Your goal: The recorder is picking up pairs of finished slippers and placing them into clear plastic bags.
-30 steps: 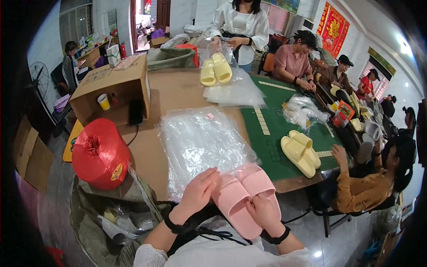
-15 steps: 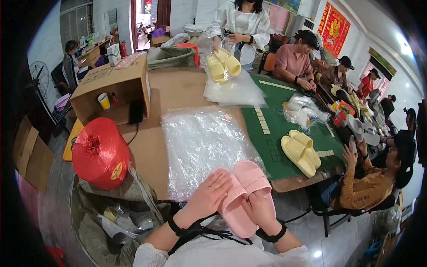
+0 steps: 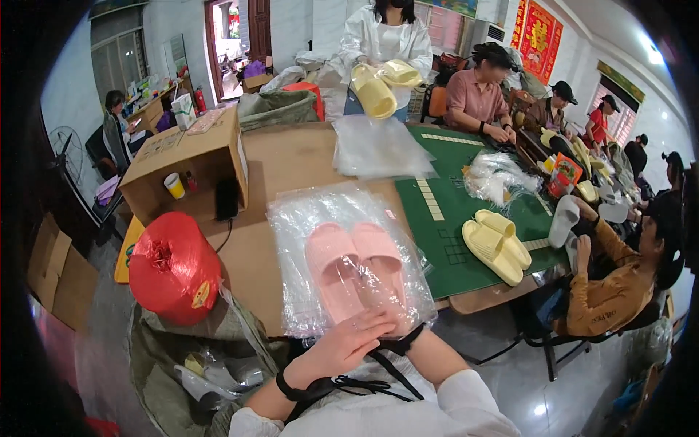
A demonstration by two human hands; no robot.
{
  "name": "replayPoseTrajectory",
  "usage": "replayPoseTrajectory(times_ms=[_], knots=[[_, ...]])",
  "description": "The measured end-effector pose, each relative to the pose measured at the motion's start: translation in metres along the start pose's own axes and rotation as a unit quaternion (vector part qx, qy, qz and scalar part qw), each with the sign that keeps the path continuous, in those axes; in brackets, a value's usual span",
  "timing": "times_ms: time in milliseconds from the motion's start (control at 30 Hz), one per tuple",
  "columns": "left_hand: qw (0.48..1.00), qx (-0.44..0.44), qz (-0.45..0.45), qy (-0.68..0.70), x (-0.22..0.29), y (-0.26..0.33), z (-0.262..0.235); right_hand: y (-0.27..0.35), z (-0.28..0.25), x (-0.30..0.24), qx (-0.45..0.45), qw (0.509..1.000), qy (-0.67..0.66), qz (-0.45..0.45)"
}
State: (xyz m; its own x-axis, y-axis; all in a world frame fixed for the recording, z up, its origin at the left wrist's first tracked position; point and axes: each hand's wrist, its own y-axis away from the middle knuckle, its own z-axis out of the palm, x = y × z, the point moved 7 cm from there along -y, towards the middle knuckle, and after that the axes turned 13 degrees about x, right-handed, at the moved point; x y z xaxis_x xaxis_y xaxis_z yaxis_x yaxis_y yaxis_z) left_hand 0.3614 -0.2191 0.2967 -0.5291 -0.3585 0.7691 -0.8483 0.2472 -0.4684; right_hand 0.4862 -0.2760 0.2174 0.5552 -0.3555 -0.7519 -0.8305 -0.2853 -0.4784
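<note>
A pair of pink slide slippers [image 3: 333, 247] lies inside a clear plastic bag [image 3: 419, 288], toes pointing away from me. Under it is a stack of clear bags [image 3: 291, 218] on the table. My right hand [image 3: 380, 297] reaches into the bag from the near side, closed on the heel part of the slippers; plastic and my other hand partly hide its fingers. My left hand [image 3: 353, 341] lies across the bag's near edge and my right wrist, its fingers stretched out.
Yellow slippers [image 3: 495, 246] and crumpled plastic [image 3: 499, 178] lie on the green mat [image 3: 415, 197] at right. A cardboard box [image 3: 182, 156], a red twine roll [image 3: 175, 269] and an open sack [image 3: 156, 357] stand left. Across the table, a person [image 3: 386, 36] holds yellow slippers; several others sit at right.
The pink slippers have moved forward from above the table's near edge into the clear bag, with my right hand inside. My left hand has come off them to the bag's near edge.
</note>
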Motion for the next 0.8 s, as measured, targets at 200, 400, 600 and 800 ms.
replayPoseTrajectory(times_ms=[200, 400, 600, 800], knots=[[0.997, 0.046, -0.019, -0.060, -0.003, 0.015, -0.020, -0.031, 0.021, 0.015, 0.024, 0.947, -0.224, 0.227], [0.982, 0.138, -0.056, -0.116, -0.035, 0.051, -0.052, 0.058, -0.033, -0.035, 0.028, 0.982, 0.036, -0.186], [0.856, 0.382, -0.317, -0.146, -0.093, 0.099, -0.094, 0.091, -0.135, -0.003, 0.049, 0.988, -0.145, 0.025], [0.856, 0.233, -0.457, -0.059, -0.128, 0.104, -0.061, 0.045, -0.153, 0.069, 0.155, 0.954, -0.119, 0.226]])
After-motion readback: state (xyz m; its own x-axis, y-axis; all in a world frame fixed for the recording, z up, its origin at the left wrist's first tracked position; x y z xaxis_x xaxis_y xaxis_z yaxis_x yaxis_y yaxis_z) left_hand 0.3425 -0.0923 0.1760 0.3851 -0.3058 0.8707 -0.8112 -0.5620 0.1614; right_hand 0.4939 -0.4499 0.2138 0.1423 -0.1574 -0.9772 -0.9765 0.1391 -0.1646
